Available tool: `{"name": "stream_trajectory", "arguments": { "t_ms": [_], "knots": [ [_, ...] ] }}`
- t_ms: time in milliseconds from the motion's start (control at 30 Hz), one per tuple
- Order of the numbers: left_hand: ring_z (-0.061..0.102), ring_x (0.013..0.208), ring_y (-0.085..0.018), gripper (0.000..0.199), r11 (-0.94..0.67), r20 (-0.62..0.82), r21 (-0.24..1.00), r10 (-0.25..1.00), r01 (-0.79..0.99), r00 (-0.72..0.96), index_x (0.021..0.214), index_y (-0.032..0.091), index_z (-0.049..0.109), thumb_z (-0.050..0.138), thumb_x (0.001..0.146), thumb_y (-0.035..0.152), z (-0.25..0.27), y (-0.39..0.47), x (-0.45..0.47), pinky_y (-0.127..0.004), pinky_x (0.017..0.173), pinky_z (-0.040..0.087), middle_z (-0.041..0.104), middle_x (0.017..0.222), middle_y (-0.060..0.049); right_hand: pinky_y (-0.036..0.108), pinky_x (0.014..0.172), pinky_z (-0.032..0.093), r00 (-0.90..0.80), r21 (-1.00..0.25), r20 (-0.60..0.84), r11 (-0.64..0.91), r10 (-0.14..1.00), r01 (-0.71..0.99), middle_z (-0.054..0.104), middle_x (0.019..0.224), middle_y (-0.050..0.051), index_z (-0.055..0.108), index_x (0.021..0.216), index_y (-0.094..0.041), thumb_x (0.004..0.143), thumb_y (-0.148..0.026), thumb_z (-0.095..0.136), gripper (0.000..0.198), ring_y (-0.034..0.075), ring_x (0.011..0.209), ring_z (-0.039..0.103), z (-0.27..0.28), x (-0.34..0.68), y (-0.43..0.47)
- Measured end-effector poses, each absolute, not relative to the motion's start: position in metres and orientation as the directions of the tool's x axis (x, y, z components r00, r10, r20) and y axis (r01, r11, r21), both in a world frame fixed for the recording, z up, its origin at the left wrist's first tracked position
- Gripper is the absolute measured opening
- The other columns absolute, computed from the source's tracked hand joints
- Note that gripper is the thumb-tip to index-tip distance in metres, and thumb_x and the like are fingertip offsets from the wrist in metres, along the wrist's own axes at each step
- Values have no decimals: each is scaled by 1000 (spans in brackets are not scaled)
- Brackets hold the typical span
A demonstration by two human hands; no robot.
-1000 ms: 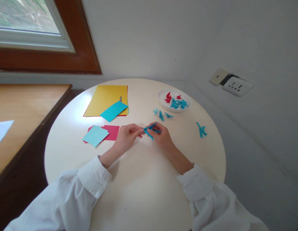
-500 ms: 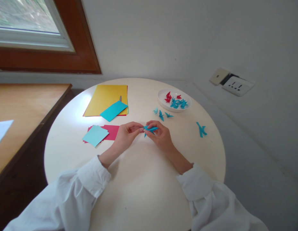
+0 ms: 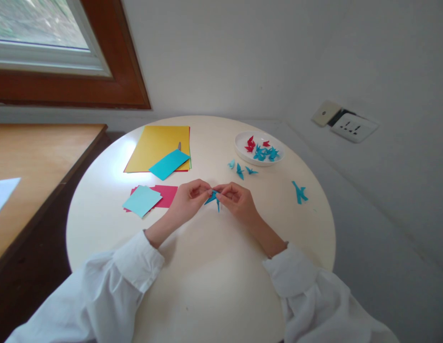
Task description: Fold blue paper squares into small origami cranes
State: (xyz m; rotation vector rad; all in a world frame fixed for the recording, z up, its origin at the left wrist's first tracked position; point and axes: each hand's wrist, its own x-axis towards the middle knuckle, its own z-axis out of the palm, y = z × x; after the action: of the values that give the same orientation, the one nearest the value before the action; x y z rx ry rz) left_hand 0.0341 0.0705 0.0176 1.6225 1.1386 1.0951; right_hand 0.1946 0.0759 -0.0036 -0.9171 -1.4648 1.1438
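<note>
Between my hands, above the middle of the table, is a small blue origami crane point(image 3: 217, 202), partly hidden by my fingers. My left hand point(image 3: 192, 197) pinches its left side between thumb and fingertips. The fingers of my right hand point(image 3: 239, 200) are closed on its right side. Points of folded paper stick out below my fingertips. Just beyond my hands lie more small paper cranes: a pale blue one point(image 3: 231, 164), a blue one point(image 3: 240, 171) and another blue one point(image 3: 251, 170).
A white plate point(image 3: 239, 151) with red and blue cranes stands at the back right. Blue paper scraps point(image 3: 299, 192) lie at the right. To the left are pale blue squares point(image 3: 142, 201) over pink paper point(image 3: 167, 196), yellow sheets point(image 3: 157, 143) and a blue rectangle point(image 3: 169, 164).
The blue crane has been turned, so its points now face down towards me. My right fingers have shifted closer to my left fingertips. Everything else on the table stays put.
</note>
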Motion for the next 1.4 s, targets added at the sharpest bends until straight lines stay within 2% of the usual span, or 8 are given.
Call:
{"name": "stream_trajectory", "arguments": {
  "t_ms": [267, 400, 533, 700, 900, 1133, 1300, 1400],
  "knots": [
    [56, 63, -14, 20, -229, 185, 952, 959, 203, 215, 71, 16, 57, 56, 76, 36, 13, 74, 34, -25, 58, 42, 60, 64, -2, 31, 74, 51, -190, -871, 396, 433, 899, 231, 66, 84, 5, 59, 78, -20, 78, -29, 57, 10, 16, 79, 62, -2, 194, 72],
    [58, 66, -15, 19, -238, 187, 946, 954, 218, 233, 71, 16, 57, 56, 77, 34, 12, 73, 33, -26, 61, 44, 61, 66, -3, 30, 71, 50, -181, -843, 422, 457, 889, 284, 66, 86, 5, 59, 79, -20, 80, -29, 55, 10, 16, 78, 62, -4, 195, 73],
    [60, 67, -15, 18, -238, 185, 945, 954, 226, 234, 70, 16, 57, 56, 76, 33, 12, 73, 33, -26, 62, 46, 63, 66, -3, 29, 71, 49, -184, -834, 439, 475, 880, 282, 66, 88, 6, 57, 75, -20, 79, -29, 55, 10, 16, 79, 61, -5, 196, 74],
    [61, 68, -16, 18, -209, 154, 952, 959, 225, 237, 69, 16, 57, 56, 75, 33, 15, 73, 34, -27, 63, 47, 63, 66, -4, 30, 69, 48, -157, -860, 406, 434, 900, 269, 65, 82, 5, 57, 72, -19, 77, -29, 56, 11, 16, 75, 60, -3, 195, 74],
    [61, 64, -15, 17, -127, 78, 968, 973, 217, 218, 71, 15, 60, 58, 72, 32, 21, 70, 35, -25, 57, 45, 66, 67, -5, 30, 67, 46, -126, -870, 402, 421, 907, 258, 64, 78, 4, 57, 70, -19, 74, -28, 57, 10, 16, 72, 58, -7, 196, 76],
    [60, 60, -14, 13, -102, 49, 963, 976, 250, 210, 67, 15, 62, 58, 70, 27, 25, 68, 35, -23, 51, 42, 66, 65, -4, 30, 66, 45, -139, -839, 434, 456, 890, 298, 63, 74, 4, 57, 70, -20, 75, -26, 55, 8, 16, 70, 58, -4, 196, 73],
    [60, 61, -14, 13, -116, 55, 958, 971, 261, 231, 66, 15, 62, 58, 69, 28, 22, 69, 34, -22, 50, 42, 67, 66, -5, 30, 70, 47, -158, -887, 349, 380, 924, 264, 67, 82, 4, 56, 69, -20, 75, -31, 55, 13, 17, 78, 61, -5, 196, 75],
    [59, 60, -14, 15, -118, 52, 954, 971, 275, 234, 68, 15, 62, 58, 69, 29, 23, 68, 34, -22, 50, 41, 67, 66, -5, 27, 62, 45, -185, -921, 266, 306, 946, 242, 65, 74, 3, 55, 69, -20, 75, -35, 56, 16, 16, 69, 59, -5, 196, 76]
  ]
}}
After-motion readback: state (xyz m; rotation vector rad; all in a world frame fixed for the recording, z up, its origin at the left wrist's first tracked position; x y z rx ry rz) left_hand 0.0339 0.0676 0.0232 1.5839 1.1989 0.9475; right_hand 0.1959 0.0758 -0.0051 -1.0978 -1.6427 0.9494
